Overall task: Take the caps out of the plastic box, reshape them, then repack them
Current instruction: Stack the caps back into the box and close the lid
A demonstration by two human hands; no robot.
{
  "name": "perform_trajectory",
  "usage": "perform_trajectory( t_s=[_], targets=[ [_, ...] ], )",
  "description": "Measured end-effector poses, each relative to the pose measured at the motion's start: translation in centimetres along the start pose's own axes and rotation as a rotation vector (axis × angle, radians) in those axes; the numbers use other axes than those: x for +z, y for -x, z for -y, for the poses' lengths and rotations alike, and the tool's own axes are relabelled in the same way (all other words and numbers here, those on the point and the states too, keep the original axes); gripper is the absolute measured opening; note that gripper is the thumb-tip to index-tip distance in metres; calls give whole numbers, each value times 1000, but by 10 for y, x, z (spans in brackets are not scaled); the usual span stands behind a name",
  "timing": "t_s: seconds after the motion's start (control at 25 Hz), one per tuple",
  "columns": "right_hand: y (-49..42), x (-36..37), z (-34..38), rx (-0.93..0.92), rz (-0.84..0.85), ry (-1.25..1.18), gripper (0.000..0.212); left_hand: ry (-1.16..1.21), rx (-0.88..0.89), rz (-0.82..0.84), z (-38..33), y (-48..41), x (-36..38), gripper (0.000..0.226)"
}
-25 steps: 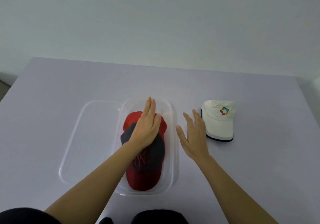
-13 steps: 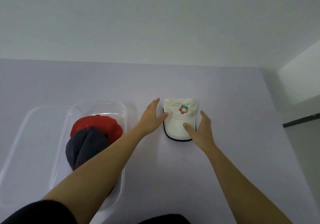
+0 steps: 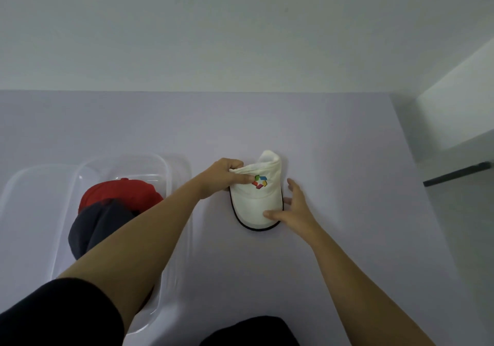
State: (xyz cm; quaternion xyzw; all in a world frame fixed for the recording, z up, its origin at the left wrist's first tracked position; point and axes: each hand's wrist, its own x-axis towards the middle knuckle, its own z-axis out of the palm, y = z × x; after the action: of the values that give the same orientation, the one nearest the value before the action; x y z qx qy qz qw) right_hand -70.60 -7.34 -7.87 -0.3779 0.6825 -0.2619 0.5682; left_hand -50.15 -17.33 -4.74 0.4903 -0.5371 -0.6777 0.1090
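Note:
A white cap with a coloured logo and dark-edged brim lies on the lilac table, right of the box. My left hand grips the crown's left edge and lifts the fabric. At the brim's right corner sits my right hand, thumb on top of the brim and fingers spread beside it. The clear plastic box stands at the left. It holds a red cap with a dark navy cap lying over it, partly hidden by my left forearm.
The box's clear lid lies flat just left of the box. The table ends at a white wall behind and at an edge on the right, with floor beyond it. Dark clothing shows at the bottom edge.
My left hand left the caps in the box and moved right to the white cap, now gripping and lifting its crown. My right hand moved onto the brim. The view swung right.

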Motion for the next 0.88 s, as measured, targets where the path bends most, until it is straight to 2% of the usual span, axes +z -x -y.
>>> perform_trajectory(
  t_s=[0.08, 0.2, 0.28, 0.4, 0.52, 0.6, 0.72, 0.88],
  targets=[
    [5, -2, 1, 22, 113, -130, 121, 48, 15, 24, -7, 9, -2, 38],
    [11, 1, 4, -27, 259, -236, 106, 42, 48, 55, -21, 24, -9, 26],
    [17, 7, 13, -75, 235, -345, 106, 32, 59, 80, -29, 34, -13, 19],
    [29, 10, 35, -167, 186, -432, 111, 73, 94, 87, -40, 54, -18, 26],
    [42, 18, 55, -249, 305, -438, 83, 112, 123, 53, -46, 74, -25, 23],
    [53, 28, 64, -248, 370, -515, 75, 120, 156, 15, -48, 88, -30, 26],
    [67, 44, 71, -214, 443, -627, 80, 152, 184, -23, -51, 109, -33, 29],
    [85, 69, 83, -195, 535, -694, 88, 128, 112, 82, -53, 138, -41, 28]
  ],
)
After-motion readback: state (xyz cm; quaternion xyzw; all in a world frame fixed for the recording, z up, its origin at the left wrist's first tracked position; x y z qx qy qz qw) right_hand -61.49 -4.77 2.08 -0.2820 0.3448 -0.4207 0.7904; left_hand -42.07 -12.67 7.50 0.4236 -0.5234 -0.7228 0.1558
